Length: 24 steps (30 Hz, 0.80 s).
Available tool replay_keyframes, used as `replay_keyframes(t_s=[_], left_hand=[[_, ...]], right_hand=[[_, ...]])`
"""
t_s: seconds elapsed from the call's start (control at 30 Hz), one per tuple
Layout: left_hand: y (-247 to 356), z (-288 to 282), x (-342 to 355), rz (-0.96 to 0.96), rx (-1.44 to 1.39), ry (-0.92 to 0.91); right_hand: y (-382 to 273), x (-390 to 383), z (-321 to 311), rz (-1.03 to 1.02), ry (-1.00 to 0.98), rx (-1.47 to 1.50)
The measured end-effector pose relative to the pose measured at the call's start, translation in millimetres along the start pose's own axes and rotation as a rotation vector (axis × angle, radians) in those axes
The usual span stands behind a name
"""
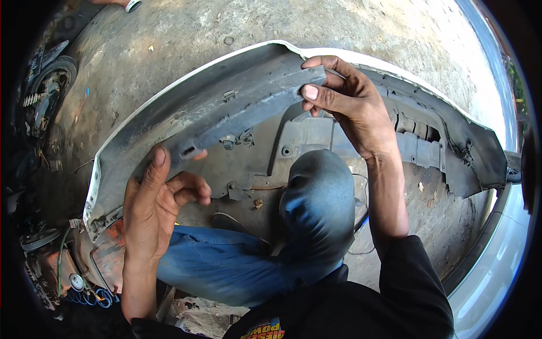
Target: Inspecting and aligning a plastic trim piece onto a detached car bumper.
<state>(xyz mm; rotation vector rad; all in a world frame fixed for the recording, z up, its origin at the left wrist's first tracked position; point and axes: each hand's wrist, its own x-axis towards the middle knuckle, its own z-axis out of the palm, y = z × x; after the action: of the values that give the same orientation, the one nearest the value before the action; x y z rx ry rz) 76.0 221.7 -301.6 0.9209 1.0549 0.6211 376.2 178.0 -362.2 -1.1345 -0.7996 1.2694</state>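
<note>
A long grey strip (245, 110) with a slot near its left end lies tilted over the inner side of a large white-edged bumper (178, 101). My right hand (353, 107) pinches the strip's upper right end, thumb on its face. My left hand (155, 206) is at the lower left end, thumb along it and a fingertip showing just past its edge, other fingers loosely curled. Below the bumper is my bent knee (316, 198) in blue jeans.
A motorbike (45, 96) stands at the left, above an orange machine (104, 254) with a gauge and blue coiled hose. A silver car (480, 254) borders the right. Part of someone's limb (113, 3) shows at the top. Small debris and cables lie on the concrete floor (180, 28).
</note>
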Motion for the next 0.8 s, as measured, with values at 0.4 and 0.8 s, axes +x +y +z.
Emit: replay_keyframes(t_s=[0.4, 0.8], left_hand=[[-54.5, 8.7, 43.7, 0.237, -0.265, -0.071], [-62.0, 19.6, 33.6, -0.241, -0.727, -0.703]], right_hand=[[-22.9, -14.9, -14.1, -0.039, 0.104, -0.374], [0.9, -17.8, 56.7, 0.279, -0.196, -0.174]])
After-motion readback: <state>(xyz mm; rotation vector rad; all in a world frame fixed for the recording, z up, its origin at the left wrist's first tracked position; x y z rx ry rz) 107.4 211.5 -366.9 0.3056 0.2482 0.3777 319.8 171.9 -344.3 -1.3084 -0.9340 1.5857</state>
